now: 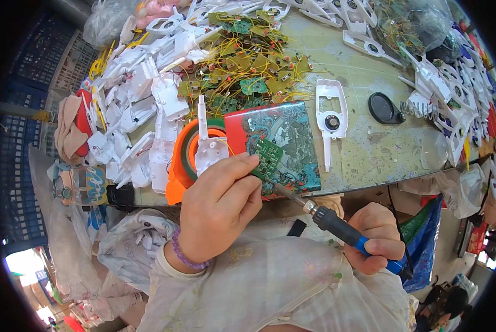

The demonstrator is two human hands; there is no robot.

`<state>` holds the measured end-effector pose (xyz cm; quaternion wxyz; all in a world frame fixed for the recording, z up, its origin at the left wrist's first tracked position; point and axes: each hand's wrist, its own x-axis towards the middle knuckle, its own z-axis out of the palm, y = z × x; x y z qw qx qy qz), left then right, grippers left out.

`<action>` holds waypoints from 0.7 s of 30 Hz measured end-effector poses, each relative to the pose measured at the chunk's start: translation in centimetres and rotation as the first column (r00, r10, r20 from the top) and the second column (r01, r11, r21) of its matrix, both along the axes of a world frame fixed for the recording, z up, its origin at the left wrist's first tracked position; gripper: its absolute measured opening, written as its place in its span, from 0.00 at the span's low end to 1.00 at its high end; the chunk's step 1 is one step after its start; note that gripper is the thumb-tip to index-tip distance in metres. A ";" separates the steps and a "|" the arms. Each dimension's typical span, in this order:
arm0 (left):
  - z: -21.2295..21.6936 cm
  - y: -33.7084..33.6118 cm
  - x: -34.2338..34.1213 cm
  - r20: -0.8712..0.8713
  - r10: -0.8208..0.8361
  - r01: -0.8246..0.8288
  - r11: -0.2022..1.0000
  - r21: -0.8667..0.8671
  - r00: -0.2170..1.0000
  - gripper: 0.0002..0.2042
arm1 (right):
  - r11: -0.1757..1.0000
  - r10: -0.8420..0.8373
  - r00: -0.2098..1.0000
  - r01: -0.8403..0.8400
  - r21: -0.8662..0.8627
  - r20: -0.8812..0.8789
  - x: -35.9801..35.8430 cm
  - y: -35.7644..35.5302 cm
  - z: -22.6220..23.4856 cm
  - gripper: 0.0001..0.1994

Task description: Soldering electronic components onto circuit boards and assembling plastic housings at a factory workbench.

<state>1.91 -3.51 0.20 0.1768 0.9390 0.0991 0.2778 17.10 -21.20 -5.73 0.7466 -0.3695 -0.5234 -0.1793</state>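
Observation:
Between thumb and fingertips, my left hand (217, 202) pinches a small green circuit board (268, 159) over a patterned book (292, 130) with a red edge. My right hand (376, 238) is closed round the blue handle of a soldering iron (336, 226). The iron's tip points at the board's lower edge; whether they touch I cannot tell. Just behind my left hand, a white plastic housing (208, 152) rests on an orange tape dispenser (177, 172). Right of the book lies another white housing (331, 119) with a round black part in it.
Circuit boards with yellow wires (248, 66) are heaped at the back. White plastic parts (140, 105) pile up on the left, and more white housings (458, 105) on the right. A black ring-shaped part (384, 108) lies near a metal spring (419, 109). A jar (87, 185) stands at the left edge.

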 end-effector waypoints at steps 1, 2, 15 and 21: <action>0.0 0.0 0.0 0.001 0.001 -0.001 1.000 -0.001 1.000 0.11 | 1.000 0.001 1.000 -0.001 0.002 0.005 0.0 0.0 0.0 0.16; 0.0 0.0 0.0 0.002 0.003 -0.003 1.000 -0.002 1.000 0.11 | 1.000 0.007 1.000 -0.006 -0.013 0.008 0.1 -0.1 0.0 0.16; -0.2 -0.2 -0.1 0.004 0.014 -0.014 1.000 0.023 1.000 0.11 | 0.994 0.060 0.985 -0.044 -0.101 0.160 0.3 -0.7 0.4 0.14; -0.3 -0.1 -0.1 0.010 0.010 -0.010 1.000 0.027 1.000 0.11 | 0.996 0.040 0.984 -0.025 -0.088 0.176 0.2 -0.7 0.4 0.14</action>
